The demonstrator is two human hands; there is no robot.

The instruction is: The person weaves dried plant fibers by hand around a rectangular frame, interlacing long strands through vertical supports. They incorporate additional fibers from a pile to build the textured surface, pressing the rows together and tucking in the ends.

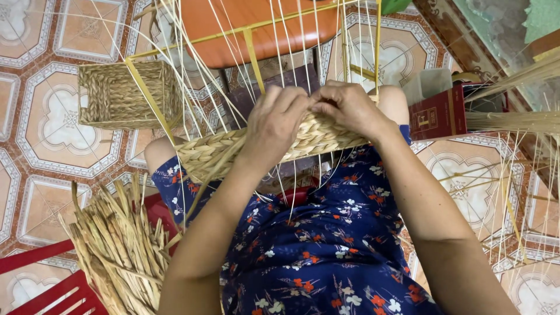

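Note:
A half-woven straw basket rests across my knees, its braided band running from lower left to the right. Thin pale uprights rise from it inside a yellow frame. My left hand presses down on the top edge of the braided band, fingers curled over it. My right hand sits beside it, fingers pinching the weave at the same edge; the two hands touch at the fingertips. Both hide the strand being worked.
A finished square woven basket stands on the tiled floor at upper left. A bundle of dried straw lies on a red stool at lower left. An orange stool is ahead, a dark red box at right, with loose straw beyond it.

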